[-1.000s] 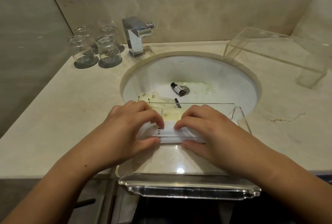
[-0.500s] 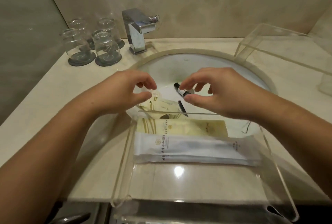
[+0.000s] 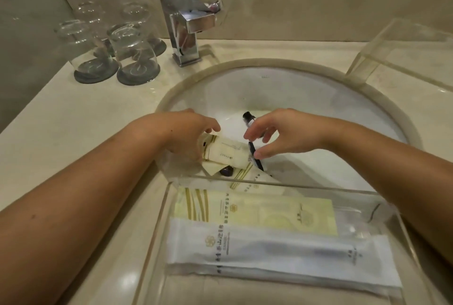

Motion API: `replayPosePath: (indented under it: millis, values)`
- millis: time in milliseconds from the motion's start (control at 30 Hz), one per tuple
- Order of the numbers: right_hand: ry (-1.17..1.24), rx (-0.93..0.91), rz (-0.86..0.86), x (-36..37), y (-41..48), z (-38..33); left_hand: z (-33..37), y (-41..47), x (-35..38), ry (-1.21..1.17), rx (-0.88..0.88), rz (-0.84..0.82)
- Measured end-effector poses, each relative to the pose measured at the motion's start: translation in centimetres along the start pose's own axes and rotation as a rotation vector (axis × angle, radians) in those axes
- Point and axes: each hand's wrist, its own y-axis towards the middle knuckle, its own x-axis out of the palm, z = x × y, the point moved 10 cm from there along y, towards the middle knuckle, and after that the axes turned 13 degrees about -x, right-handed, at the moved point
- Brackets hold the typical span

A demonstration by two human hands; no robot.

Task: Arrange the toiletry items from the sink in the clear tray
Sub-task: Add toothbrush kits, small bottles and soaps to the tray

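My left hand is down in the white sink, closed on a cream packet. My right hand hovers beside it with fingers apart. Its thumb touches a slim black item and its fingers arch over a small black-capped bottle. A dark bottle and another striped packet lie under the cream packet. The clear tray sits at the sink's near edge. It holds a long cream-yellow packet and a long white packet, side by side.
A chrome faucet stands behind the sink. Several upturned glasses on dark coasters sit at the back left. A clear acrylic stand is at the back right. The beige counter runs along the left.
Both hands left the white packet lying in the tray and reached forward and down into the sink. My left hand took hold of the cream packet; my right hand came down over the black items.
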Motion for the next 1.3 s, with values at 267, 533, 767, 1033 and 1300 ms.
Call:
replayPosePath:
  millis: [267, 533, 767, 1033, 1300]
  values:
    - [-0.006, -0.025, -0.120, 3.6, 2.2, 0.7, 0.6, 1.0, 0.8, 0.019, 0.007, -0.042]
    - [-0.010, -0.034, -0.060, 3.7, 2.4, 1.2, 0.9, 2.8, 1.7, -0.001, 0.078, -0.081]
    - [0.010, -0.041, 0.060, 2.1, 2.4, 1.5, 1.0, 3.0, 1.2, -0.091, 0.093, -0.044]
    - [0.073, -0.057, 0.195, 0.8, 2.5, 2.6, 1.5, 2.8, -1.3, -0.155, 0.162, 0.143]
    - [0.366, -0.016, 0.386, -2.3, 0.7, 2.5, 0.8, 1.1, -4.9, -0.478, 0.204, 0.326]
